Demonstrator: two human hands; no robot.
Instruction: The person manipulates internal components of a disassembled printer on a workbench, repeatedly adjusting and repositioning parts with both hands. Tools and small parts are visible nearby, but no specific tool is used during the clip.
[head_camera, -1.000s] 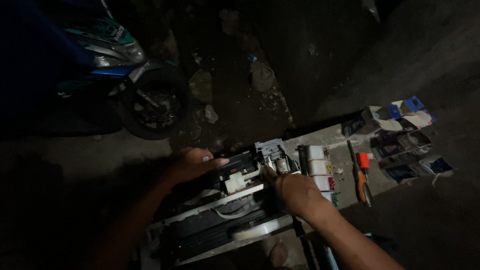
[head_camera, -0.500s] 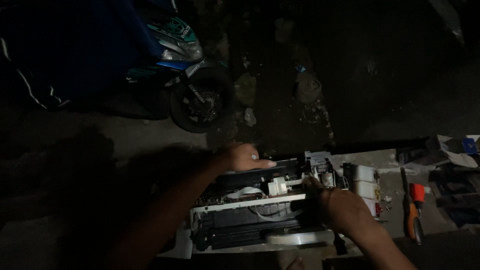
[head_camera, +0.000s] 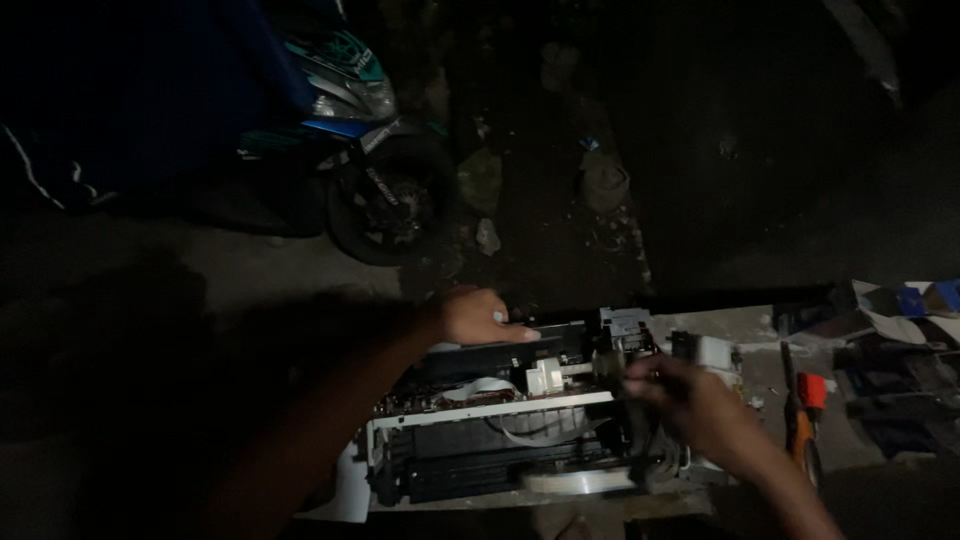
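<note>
Your view shifted left; left hand (head_camera: 478, 318) rests flat atop the opened printer (head_camera: 500, 430), right hand (head_camera: 690, 400) pinches a small part at its right end, center frame.

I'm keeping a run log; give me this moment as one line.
left hand: rests on opened printer rear edge | right hand: at printer's right end, grip unclear | orange-handled tool: lying beside

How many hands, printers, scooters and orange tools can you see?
Hands: 2, left hand and right hand, both on the printer
Printer: 1, opened up
Scooter: 1
Orange tool: 1
Total: 5
</note>
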